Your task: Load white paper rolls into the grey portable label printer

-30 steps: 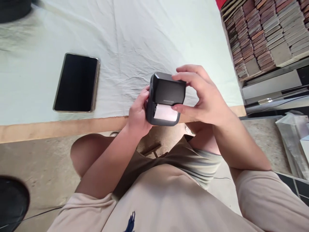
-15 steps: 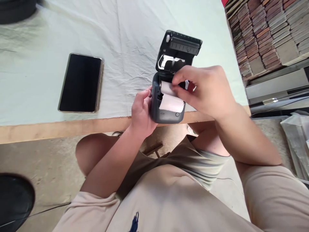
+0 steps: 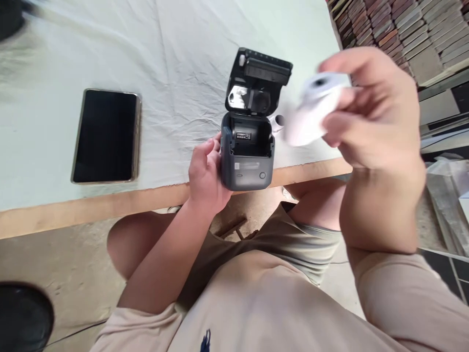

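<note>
My left hand [image 3: 208, 171] is closed around the left side of a small dark grey label printer [image 3: 247, 171] at the table's front edge. Its lid [image 3: 259, 80] stands tipped back, and the paper bay inside holds no roll. Up and to the right, my right hand [image 3: 370, 107] grips a white paper roll [image 3: 311, 110] between thumb and fingers, apart from the printer. Motion blurs the roll, though the dark hole of its core shows. Just behind the printer's right side lies a second white roll [image 3: 277, 122], partly hidden.
A dark-screened tablet [image 3: 106, 137] lies on the pale cloth [image 3: 176, 58] to the left. The wooden table edge [image 3: 146, 198] runs in front of my knees. Stacked reddish and grey slabs [image 3: 399, 34] stand at the right. A round black object [image 3: 24, 315] is on the floor at lower left.
My right hand has lifted the paper roll out of the printer's bay and carried it up to the right. My left hand still holds the printer.
</note>
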Tool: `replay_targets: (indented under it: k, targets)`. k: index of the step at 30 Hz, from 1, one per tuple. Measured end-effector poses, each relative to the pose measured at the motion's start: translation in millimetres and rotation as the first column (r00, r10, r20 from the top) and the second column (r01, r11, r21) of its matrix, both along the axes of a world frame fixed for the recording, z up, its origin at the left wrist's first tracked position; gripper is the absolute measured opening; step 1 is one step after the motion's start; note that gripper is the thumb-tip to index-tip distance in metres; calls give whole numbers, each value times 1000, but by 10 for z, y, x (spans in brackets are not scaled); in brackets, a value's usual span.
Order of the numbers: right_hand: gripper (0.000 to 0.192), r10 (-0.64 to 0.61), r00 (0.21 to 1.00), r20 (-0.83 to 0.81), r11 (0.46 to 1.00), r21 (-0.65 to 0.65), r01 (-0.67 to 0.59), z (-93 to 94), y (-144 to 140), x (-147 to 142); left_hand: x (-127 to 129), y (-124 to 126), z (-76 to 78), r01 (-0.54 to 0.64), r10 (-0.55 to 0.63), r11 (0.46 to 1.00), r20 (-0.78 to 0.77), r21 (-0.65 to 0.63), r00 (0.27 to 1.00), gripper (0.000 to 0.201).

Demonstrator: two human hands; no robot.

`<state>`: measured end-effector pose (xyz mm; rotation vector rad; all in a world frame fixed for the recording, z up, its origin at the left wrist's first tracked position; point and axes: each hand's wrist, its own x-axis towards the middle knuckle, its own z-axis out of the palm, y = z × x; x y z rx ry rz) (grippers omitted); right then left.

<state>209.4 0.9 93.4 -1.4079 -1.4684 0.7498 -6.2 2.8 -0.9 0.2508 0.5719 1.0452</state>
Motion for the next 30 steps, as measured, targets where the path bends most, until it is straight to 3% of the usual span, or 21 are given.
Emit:
replay_targets:
  k: [2,4,8,10,12,16,19,21,23,26,28,30]
  targets:
    - [38,-95,944,-317,995,-60,80,-177,-136,251,-8,8,20,-6,6,999,-7,-35,1000,22]
    - [38,-192,900,-391,977,-163,138,-436,-220,463,-11,13,33,-11,10,998,-22,-56,1000,24]
    - [41,-239,939,-248,971,-71,229,-943,-195,696,5,17,33,9,-9,1000,-28,-10,1000,28]
    - [42,-197,980,-44,980,26,198,-1116,-107,769,19,22,31,12,-12,1000,-26,12,1000,28]
    - [43,-163,967,196,985,92,148,-1230,-16,845,28,30,33,2,-1,1000,-27,24,1000,29]
    - [50,-165,895,415,986,94,138,-1260,15,907,24,33,52,16,-15,999,-31,39,999,26]
    - [57,-299,795,528,949,253,189,-1087,-107,724,11,20,73,29,-28,999,-35,22,999,22]
    - [46,-332,747,576,936,303,182,-952,-167,477,6,12,83,28,-27,1000,-14,14,1000,18]
    - [47,-190,731,655,979,177,96,-880,-145,187,4,6,91,21,-21,1000,16,13,1000,17]
    - [50,-73,652,755,997,60,43,-929,29,-151,2,2,93,19,-19,1000,37,12,999,23]
    - [51,-42,606,794,999,19,43,-1016,156,-237,-3,0,83,10,-10,1000,35,8,999,26]
    - [55,-35,609,792,999,13,41,-1096,232,-216,-12,-2,61,0,0,1000,30,11,1000,28]
